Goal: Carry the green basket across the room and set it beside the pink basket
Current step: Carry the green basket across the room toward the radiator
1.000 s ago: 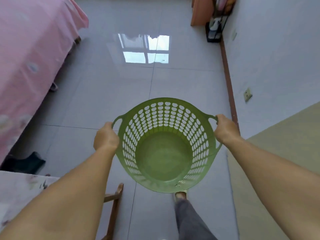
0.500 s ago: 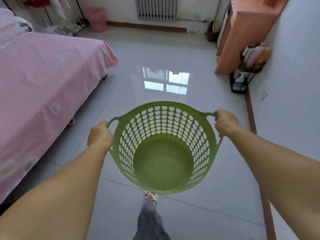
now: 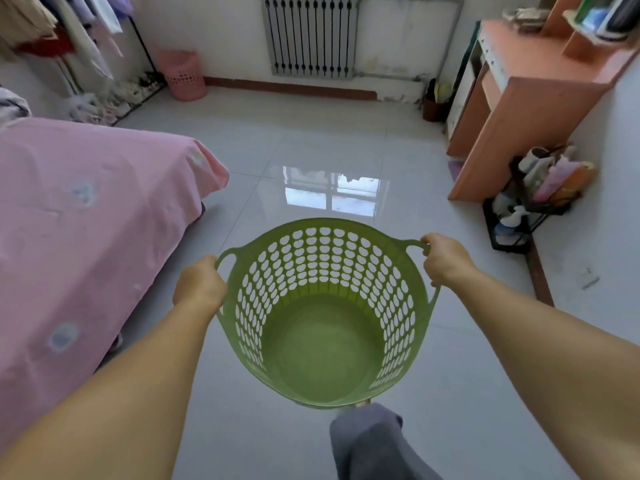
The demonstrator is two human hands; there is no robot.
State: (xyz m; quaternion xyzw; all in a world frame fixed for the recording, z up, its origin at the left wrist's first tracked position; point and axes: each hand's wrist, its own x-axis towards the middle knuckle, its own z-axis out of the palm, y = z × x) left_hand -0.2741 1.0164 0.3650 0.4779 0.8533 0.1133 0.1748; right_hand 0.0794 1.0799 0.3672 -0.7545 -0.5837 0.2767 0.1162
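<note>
I hold a round green basket (image 3: 325, 344) with a perforated wall in front of me, off the floor and empty. My left hand (image 3: 199, 285) grips its left handle and my right hand (image 3: 446, 259) grips its right handle. The pink basket (image 3: 183, 76) stands on the floor at the far wall, left of the radiator and beside a clothes rack. A wide stretch of grey tiled floor lies between the two baskets.
A bed with a pink cover (image 3: 79, 230) fills the left side. An orange desk (image 3: 519, 102) and a black rack of bottles (image 3: 533, 202) line the right wall. A radiator (image 3: 310, 34) hangs on the far wall. My grey trouser leg (image 3: 370, 441) shows below the basket.
The view has lifted and moved forward through the room; the far wall, radiator and pink basket have come into sight. Both hands keep the same hold on the green basket.
</note>
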